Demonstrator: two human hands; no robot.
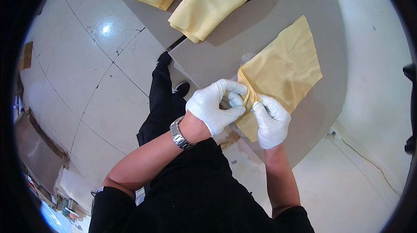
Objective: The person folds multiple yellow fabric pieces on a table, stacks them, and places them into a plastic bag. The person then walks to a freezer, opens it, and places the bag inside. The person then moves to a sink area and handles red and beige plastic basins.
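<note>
A piece of yellow cloth lies over the right part of the grey table, its near edge gathered into layered folds. My left hand, in a white glove, has its fingertips and thumb on the left side of these folds. My right hand, gloved in white too, pinches the gathered edge between thumb and fingers. A flap of the cloth hangs down between the hands. Clear plastic film shows from under the cloth's left edge. The underside of the folds is hidden.
Two folded yellow cloths lie at the far side of the grey tabletop. A dark gap crosses the table. At right stands a white wall, with a thin cable low down. Tiled floor spreads to the left.
</note>
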